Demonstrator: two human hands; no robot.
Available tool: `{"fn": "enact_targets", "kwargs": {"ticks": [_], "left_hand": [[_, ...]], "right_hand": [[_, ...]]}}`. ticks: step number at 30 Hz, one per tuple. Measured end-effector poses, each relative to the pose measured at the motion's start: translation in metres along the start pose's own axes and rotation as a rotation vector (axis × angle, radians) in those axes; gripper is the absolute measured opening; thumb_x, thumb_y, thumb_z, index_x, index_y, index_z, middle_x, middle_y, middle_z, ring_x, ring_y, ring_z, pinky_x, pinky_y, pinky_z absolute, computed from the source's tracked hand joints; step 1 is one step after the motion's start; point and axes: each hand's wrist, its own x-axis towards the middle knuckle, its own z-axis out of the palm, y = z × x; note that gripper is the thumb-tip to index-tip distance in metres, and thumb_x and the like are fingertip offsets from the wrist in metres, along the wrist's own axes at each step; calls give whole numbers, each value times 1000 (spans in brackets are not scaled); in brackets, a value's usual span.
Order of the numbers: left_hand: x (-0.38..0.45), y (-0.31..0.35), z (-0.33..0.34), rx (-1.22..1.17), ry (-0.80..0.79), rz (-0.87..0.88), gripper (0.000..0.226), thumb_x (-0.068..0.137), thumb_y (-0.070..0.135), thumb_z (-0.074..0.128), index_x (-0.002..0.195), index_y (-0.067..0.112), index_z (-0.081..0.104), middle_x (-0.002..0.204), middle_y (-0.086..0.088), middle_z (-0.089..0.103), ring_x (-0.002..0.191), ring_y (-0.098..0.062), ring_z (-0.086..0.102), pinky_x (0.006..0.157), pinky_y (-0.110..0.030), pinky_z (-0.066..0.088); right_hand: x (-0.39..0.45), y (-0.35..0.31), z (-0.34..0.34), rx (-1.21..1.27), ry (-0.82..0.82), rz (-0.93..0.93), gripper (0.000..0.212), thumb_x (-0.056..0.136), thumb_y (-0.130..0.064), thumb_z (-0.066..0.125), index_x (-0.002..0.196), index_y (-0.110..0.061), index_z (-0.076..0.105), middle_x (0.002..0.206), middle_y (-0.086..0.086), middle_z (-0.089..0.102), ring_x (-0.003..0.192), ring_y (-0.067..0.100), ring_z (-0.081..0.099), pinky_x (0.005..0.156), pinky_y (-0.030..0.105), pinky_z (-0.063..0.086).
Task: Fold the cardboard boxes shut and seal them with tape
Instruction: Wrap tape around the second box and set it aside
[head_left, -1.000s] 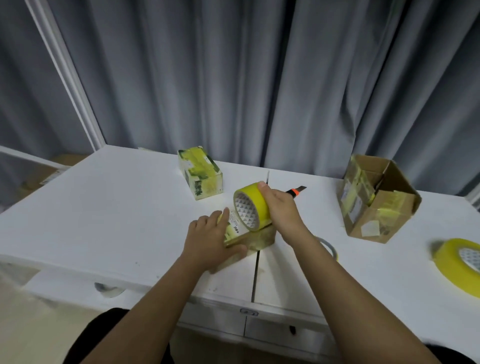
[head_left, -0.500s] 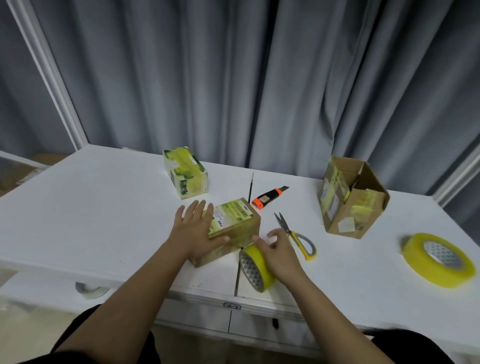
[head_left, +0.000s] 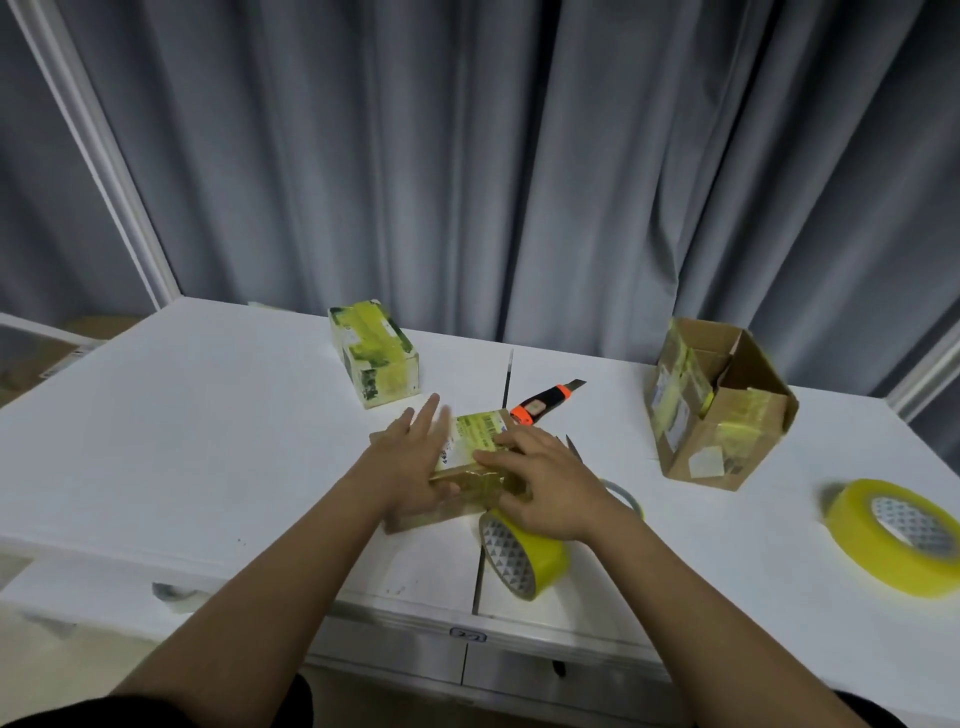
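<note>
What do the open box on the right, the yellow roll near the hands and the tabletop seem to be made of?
The open box looks like brown corrugated cardboard, matte, with raw flap edges and patches of old yellow tape. The yellow roll seems to be glossy, translucent plastic packing tape, probably on a patterned card core. The table is smooth, matte white, likely painted or laminated board.

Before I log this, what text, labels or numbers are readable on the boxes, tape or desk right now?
Nothing reads clearly.
Printed label with barcode on the small box under both hands: too blurred.
Tag on the desk's front edge: dark marks, possibly digits, too small to tell.
Pale stickers on the open box: no legible text.
Taped box at the back: dark print, unreadable.
</note>
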Motion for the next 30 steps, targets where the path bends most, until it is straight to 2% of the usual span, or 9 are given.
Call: {"fn": "enact_targets", "kwargs": {"ticks": [3, 6, 10, 13, 15, 19, 22, 26, 30], "left_hand": [[2, 1, 9, 49, 78, 160, 73, 97, 41, 38, 150, 28, -10, 158, 0, -20, 145, -24, -16, 117, -42, -5], [4, 3, 15, 31, 72, 157, 69, 99, 30, 38, 151, 25, -7, 159, 1, -14, 146, -20, -13, 117, -39, -6], [-1, 2, 10, 120, 190, 184, 64, 97, 27, 46, 152, 23, 12, 160, -6, 7, 146, -27, 11, 117, -41, 9], [-12, 8, 11, 131, 636, 127, 47, 68, 10, 81, 113, 6, 66, 113, -23, 63, 98, -40, 62, 81, -45, 53], [-22, 16, 12, -120, 716, -38, 21, 77, 21, 76, 88, 8, 63, 90, -13, 62, 79, -33, 60, 62, -36, 49], [-30, 43, 20, -655, 175, -272, 59, 89, 67, 34, 66, 17, 55, 75, 2, 63, 72, -15, 60, 64, -28, 40], [-35, 64, 26, -1025, -79, -112, 46, 92, 55, 46, 81, 15, 67, 85, -1, 69, 74, -5, 59, 74, -31, 47], [-41, 53, 35, -1437, -90, -146, 20, 97, 20, 52, 110, 10, 63, 112, -11, 66, 105, -23, 63, 97, -40, 49], [-62, 25, 37, -1304, 45, -117, 32, 90, 43, 54, 83, 13, 59, 79, 3, 59, 79, -13, 57, 78, -30, 44]], "right_hand": [[6, 5, -1, 214, -1, 53, 36, 91, -30, 55, 126, -33, 61, 127, -7, 46, 123, 10, 34, 96, 15, 22], [23, 9, -5, 499, 79, 136, 31, 95, -14, 53, 119, -29, 67, 118, -8, 49, 115, 11, 45, 101, 29, 37], [48, 18, -4, 489, -113, 212, 42, 99, -26, 50, 139, -35, 46, 156, -9, 23, 143, 11, 12, 118, 35, 11], [55, 23, 4, 499, -185, 274, 43, 98, -37, 49, 141, -38, 42, 157, -8, 21, 145, 15, 14, 119, 37, 12], [56, 22, 8, 464, -118, 286, 43, 98, -39, 47, 140, -38, 43, 155, -7, 25, 143, 16, 19, 115, 32, 14], [55, 16, 13, 392, -52, 312, 41, 100, -39, 42, 141, -39, 42, 157, -6, 21, 144, 16, 14, 110, 29, 13], [54, 8, 13, 376, -28, 307, 40, 101, -33, 42, 142, -34, 43, 157, 3, 22, 144, 23, 15, 115, 30, 11], [51, 9, 10, 357, -10, 354, 41, 102, -33, 39, 143, -33, 41, 156, 7, 22, 143, 26, 17, 114, 32, 14], [56, 5, 14, 232, -35, 374, 42, 103, -38, 32, 144, -37, 38, 153, 4, 24, 139, 26, 17, 112, 38, 20]]}}
